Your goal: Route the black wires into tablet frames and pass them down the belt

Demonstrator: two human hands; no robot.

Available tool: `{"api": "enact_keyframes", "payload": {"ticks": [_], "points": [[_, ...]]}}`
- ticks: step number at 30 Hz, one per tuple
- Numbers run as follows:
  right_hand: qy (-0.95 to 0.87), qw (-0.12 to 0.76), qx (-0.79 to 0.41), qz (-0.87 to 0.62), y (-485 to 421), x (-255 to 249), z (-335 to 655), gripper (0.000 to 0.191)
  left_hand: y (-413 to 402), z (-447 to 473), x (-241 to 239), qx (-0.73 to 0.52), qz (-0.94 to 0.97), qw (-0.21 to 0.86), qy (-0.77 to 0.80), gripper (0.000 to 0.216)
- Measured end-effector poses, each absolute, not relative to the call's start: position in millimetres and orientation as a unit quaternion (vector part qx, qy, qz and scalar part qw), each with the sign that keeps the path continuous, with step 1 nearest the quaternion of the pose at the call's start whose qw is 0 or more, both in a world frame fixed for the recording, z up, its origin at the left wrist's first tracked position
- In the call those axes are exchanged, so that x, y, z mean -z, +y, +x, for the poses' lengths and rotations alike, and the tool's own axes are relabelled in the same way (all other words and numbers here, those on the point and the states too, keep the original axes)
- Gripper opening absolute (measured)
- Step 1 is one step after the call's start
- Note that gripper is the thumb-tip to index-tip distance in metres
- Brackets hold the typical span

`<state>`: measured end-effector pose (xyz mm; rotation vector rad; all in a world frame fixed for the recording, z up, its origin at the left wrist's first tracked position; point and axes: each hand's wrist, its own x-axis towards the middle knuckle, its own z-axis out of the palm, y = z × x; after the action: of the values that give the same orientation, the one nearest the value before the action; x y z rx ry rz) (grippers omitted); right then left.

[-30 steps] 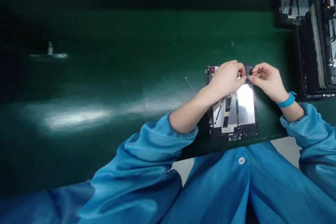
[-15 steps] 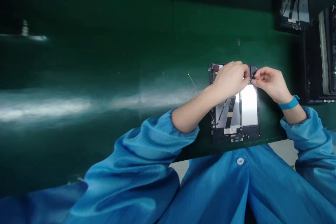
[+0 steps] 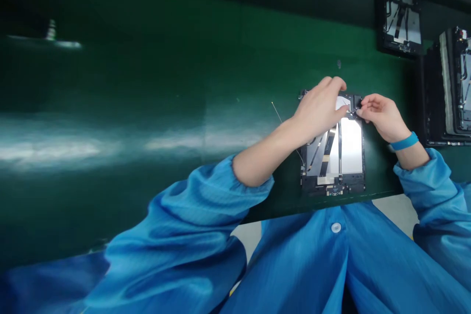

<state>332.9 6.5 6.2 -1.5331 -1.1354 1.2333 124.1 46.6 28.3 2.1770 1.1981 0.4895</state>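
Observation:
An opened tablet [image 3: 344,157] lies on the green belt [image 3: 147,108] near the front edge, its silver plates, flat cables and black circuit boards showing. My left hand [image 3: 321,108] rests over its upper left part, fingers curled down onto the top edge. My right hand [image 3: 380,115], with a blue wristband, pinches a small black part [image 3: 356,104] at the tablet's top right corner. Both fingertip groups nearly meet there. A thin wire [image 3: 276,112] sticks out on the belt just left of my left wrist.
More opened tablets stand at the back right: one [image 3: 399,19] farther off, a stack [image 3: 451,83] close to my right hand. Blue sleeves and coat fill the foreground. Bright glare streaks the belt at left, where a small white object [image 3: 51,30] stands far back.
My left hand has slid a little up and over the tablet's top edge, its fingers less tightly pinched. My right hand keeps its pinch at the corner. The view shifted slightly.

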Motion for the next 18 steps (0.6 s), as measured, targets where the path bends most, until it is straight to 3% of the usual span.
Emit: {"api": "enact_keyframes", "payload": {"ticks": [4, 8, 12, 15, 18], "points": [[-0.380, 0.483, -0.499, -0.611, 5.9, -7.8, 339.7, 0.029, 37.7, 70.7, -32.9, -0.175, 0.799, 0.261, 0.512, 0.030], [-0.456, 0.491, -0.425, -0.608, -5.5, -25.2, 321.0, 0.020, 18.1, 24.3, -24.9, -0.006, 0.812, 0.291, 0.505, 0.023], [-0.642, 0.341, -0.431, -0.534, -23.1, -45.3, 267.9, 0.013, -8.0, 6.2, -20.9, 0.028, 0.871, 0.236, 0.431, 0.013], [-0.747, 0.198, -0.406, -0.487, -30.4, -45.3, 229.8, 0.014, -22.6, 3.7, -25.4, -0.069, 0.910, 0.114, 0.392, 0.026], [-0.789, 0.123, -0.387, -0.460, -31.2, -38.3, 216.9, 0.009, -32.1, 4.2, -27.8, -0.173, 0.919, 0.061, 0.350, 0.023]]}}
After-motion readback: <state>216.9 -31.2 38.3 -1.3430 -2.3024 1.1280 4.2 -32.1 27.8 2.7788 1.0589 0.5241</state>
